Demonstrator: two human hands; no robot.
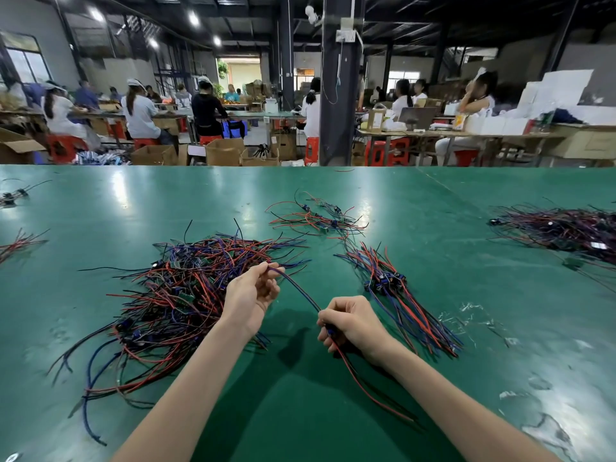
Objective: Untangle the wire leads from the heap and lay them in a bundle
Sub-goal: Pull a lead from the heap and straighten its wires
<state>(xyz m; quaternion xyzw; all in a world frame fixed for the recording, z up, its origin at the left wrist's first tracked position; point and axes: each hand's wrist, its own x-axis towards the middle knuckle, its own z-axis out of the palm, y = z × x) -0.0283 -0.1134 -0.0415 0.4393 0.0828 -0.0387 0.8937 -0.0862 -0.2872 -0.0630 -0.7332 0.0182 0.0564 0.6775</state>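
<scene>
Our right hand (pixel 350 323) grips one wire lead (pixel 296 285) above the tabletop (pixel 433 228); our left hand (pixel 251 296) pinches its far end; the heap (pixel 180 295) lies left, the bundle (pixel 400 295) just right.

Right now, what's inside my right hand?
The right hand grips a wire lead; red and black ends trail out below. Curled fingers cover whatever part sits in the palm.
</scene>
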